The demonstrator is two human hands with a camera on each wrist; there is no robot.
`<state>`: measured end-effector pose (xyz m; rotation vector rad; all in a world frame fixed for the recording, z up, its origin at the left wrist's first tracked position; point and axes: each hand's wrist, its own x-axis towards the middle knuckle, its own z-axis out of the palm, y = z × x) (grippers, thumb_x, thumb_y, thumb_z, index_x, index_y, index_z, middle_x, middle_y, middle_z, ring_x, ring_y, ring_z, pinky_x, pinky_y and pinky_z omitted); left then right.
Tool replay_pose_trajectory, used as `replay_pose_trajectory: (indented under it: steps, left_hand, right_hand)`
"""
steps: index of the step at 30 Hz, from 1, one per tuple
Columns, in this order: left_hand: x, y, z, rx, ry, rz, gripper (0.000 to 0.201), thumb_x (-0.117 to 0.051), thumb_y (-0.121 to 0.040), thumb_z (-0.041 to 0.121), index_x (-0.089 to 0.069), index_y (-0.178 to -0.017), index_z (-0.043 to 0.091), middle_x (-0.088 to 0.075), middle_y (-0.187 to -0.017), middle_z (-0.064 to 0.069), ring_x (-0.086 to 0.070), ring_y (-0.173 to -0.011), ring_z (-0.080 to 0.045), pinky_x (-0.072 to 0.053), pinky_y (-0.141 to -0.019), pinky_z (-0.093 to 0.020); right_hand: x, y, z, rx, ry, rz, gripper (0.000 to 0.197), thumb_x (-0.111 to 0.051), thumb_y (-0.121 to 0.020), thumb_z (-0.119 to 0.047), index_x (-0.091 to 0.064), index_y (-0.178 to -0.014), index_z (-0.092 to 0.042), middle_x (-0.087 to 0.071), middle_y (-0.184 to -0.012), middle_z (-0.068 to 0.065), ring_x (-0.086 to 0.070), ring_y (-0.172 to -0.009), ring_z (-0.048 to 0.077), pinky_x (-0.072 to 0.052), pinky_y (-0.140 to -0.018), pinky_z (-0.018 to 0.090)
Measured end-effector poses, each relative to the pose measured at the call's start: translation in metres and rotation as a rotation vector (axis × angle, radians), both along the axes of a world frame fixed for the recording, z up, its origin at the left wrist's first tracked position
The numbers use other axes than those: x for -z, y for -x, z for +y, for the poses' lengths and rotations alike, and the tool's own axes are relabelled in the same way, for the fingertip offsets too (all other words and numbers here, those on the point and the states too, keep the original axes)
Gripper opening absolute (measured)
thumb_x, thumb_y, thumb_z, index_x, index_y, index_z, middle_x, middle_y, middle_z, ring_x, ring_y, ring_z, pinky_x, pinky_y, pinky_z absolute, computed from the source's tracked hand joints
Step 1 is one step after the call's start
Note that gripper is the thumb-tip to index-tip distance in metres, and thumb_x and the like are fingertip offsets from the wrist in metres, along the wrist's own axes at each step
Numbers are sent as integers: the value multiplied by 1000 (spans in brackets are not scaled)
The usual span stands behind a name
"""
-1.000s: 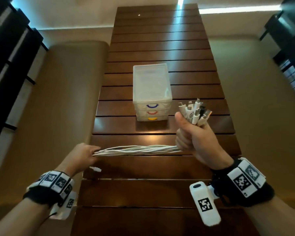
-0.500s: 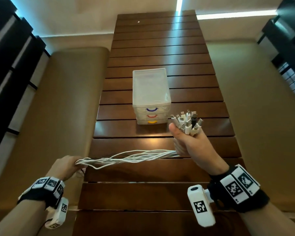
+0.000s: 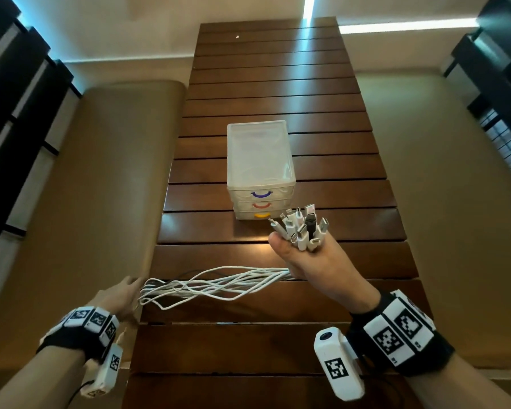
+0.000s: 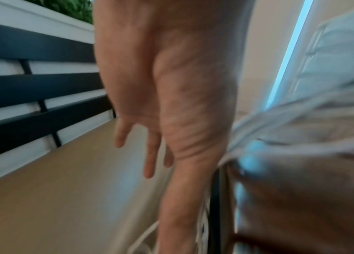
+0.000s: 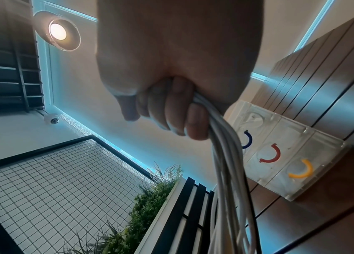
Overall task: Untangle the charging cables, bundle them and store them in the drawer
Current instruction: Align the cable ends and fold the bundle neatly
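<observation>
My right hand (image 3: 304, 261) grips a bunch of white charging cables (image 3: 213, 286) just below their plugs (image 3: 300, 228), which stick up out of the fist. In the right wrist view its fingers (image 5: 171, 111) curl round the cables (image 5: 230, 180). The strands run left, slack and splayed, over the table to my left hand (image 3: 118, 296) at the table's left edge. The left wrist view shows that hand (image 4: 149, 146) with straight fingers, and the blurred cables (image 4: 301, 120) pass beside it. A small clear drawer unit (image 3: 260, 160) stands mid-table, all three drawers shut.
The long, dark, slatted wooden table (image 3: 278, 84) runs away from me. A beige bench (image 3: 101, 202) lies along its left side, with black slats behind it. The drawer unit (image 5: 280, 154) has blue, red and yellow handles that face me.
My left hand slid left along the cables to the table's edge and its fingers straightened. The taut strands went slack and spread. My right hand sank a little with the plugs.
</observation>
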<state>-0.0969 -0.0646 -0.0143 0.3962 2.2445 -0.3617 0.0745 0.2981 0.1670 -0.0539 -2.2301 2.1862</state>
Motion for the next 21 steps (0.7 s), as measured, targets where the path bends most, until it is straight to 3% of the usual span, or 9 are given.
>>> replay_pose_trajectory:
  steps: [2, 6, 10, 12, 14, 16, 17, 19, 21]
  left_hand:
    - [-22, 15, 4, -4, 94, -70, 122, -87, -73, 27, 1, -159, 30, -12, -164, -3, -35, -144, -27, -41, -112, -43]
    - [-78, 34, 52, 97, -202, 60, 88, -63, -89, 6, -13, -159, 26, -9, -166, -4, -24, -149, -25, -31, -119, -37]
    - [-131, 2, 140, 148, -795, -135, 88, -76, -81, 49, -26, -152, 43, -26, -156, 21, -28, -143, 0, -26, -121, -30]
    - [-142, -24, 178, 167, -989, -342, 92, -83, -73, 47, -34, -151, 38, -36, -154, 22, -34, -139, 7, -27, -117, -19]
    - [-135, -50, 204, 178, -1077, -401, 71, -84, -76, 40, -52, -139, 28, -58, -140, 10, -53, -127, 0, -42, -108, -21]
    - [-125, -73, 219, 147, -1097, -365, 23, -76, -87, 33, -67, -106, 25, -73, -98, 11, -66, -87, 4, -54, -78, -21]
    - [-120, -82, 221, 135, -1113, -326, 7, -72, -90, 30, -65, -88, 29, -68, -76, 17, -61, -66, 6, -49, -62, -16]
    - [-108, -92, 214, 158, -1153, -224, 24, -69, -91, 35, -56, -71, 37, -56, -57, 22, -49, -51, 2, -36, -53, -16]
    - [-101, -89, 197, 192, -1137, -153, 30, -64, -85, 59, -52, -66, 39, -51, -53, 17, -45, -50, -2, -33, -52, -21]
  right_hand:
    - [3, 0, -2, 9, 13, 3, 37, -57, -94, -26, -62, -64, -48, -51, -50, -19, -46, -48, -1, -36, -53, 10]
    - [6, 5, -5, 26, 6, 14, 44, -56, -97, -21, -63, -64, -48, -51, -50, -19, -47, -47, 0, -35, -52, 10]
    - [3, 10, -7, 24, 23, 23, 47, -54, -99, -12, -66, -70, -46, -55, -50, -21, -52, -47, -2, -37, -50, 7]
    - [0, 11, -8, 35, 40, 39, 39, -52, -100, -6, -60, -76, -36, -56, -51, -24, -54, -49, -5, -39, -51, 6]
    - [-1, 13, -9, 69, 74, 56, 37, -51, -101, -3, -53, -80, -33, -56, -52, -25, -55, -50, -8, -40, -52, 6]
    - [1, 15, -10, 95, 167, 53, 37, -51, -102, -11, -56, -74, -35, -51, -47, -19, -48, -43, -3, -35, -47, 12]
    - [3, 15, -10, 88, 248, 34, 39, -51, -102, -19, -58, -68, -36, -45, -45, -16, -40, -39, -1, -29, -44, 18]
    - [7, 14, -8, 62, 413, -12, 46, -48, -101, -29, -58, -56, -34, -35, -43, -12, -28, -35, 7, -21, -40, 25]
    - [9, 10, -3, 63, 485, -43, 51, -45, -102, -32, -56, -52, -31, -32, -41, -9, -25, -34, 9, -23, -40, 21]
